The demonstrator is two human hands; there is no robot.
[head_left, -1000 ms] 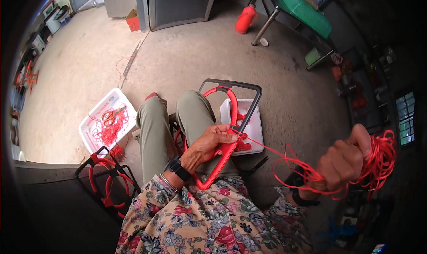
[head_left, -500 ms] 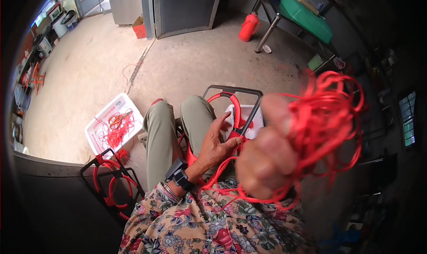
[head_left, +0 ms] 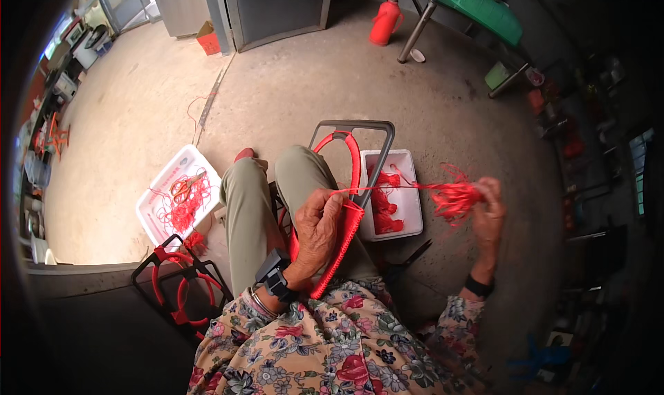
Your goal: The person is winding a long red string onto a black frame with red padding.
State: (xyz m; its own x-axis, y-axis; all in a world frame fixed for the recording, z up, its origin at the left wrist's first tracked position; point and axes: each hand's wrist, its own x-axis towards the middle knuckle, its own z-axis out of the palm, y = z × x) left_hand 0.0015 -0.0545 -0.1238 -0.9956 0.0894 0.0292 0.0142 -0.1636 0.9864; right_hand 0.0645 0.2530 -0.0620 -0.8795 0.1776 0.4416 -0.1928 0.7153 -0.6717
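Seen from my remote station, a red-wrapped loop [head_left: 344,187] inside a dark metal frame [head_left: 360,161] lies across the person's lap, its long axis running from the waist out past the knees toward the floor ahead. My view has the left hand [head_left: 319,230] pressed closed around the loop's wrapped right side, fingers curled over the cord. From that grip a taut red cord [head_left: 398,186] runs to the right, nearly level, to the right hand [head_left: 487,212], which pinches a loose red bundle of cord [head_left: 453,198] held well out to the side. So the free cord lies right of the frame, and the right hand is nearer to it.

Just beyond the frame's right edge, a white rectangular tray [head_left: 408,212] sits on the concrete floor [head_left: 304,84] with red pieces in it. Left of the knees, a second white tray [head_left: 178,198] holds tangled red cord and scissors. Near the lower left, another black frame with red loops [head_left: 181,288] rests by a dark ledge. Farther off stand a red flask [head_left: 384,22] and a small red-orange box [head_left: 209,39], near a grey door's foot.
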